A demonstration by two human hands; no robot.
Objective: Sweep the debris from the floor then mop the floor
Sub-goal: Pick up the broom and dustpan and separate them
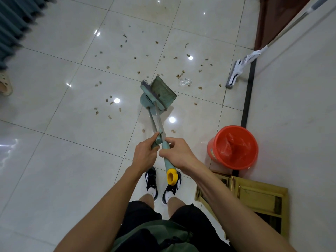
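Observation:
Small brown bits of debris (125,40) lie scattered over the glossy white tiled floor (54,160), with a crumpled clear wrapper (185,82) among them. A teal broom (146,88) and a teal dustpan (163,91) stand nested together in the middle of the floor, their long handles side by side. My left hand (145,153) grips the dustpan's handle at its teal clip. My right hand (177,153) holds the broom's teal handle just above its yellow end cap (171,176). A white flat mop (236,73) leans against the right wall.
A red bucket (233,147) lined with a red bag stands by the right wall. A gold-framed object (254,197) lies on the floor behind it. Blue curtain folds (12,28) hang at top left, with another person's sandalled foot (5,84) below. A dark door (278,17) is at top right.

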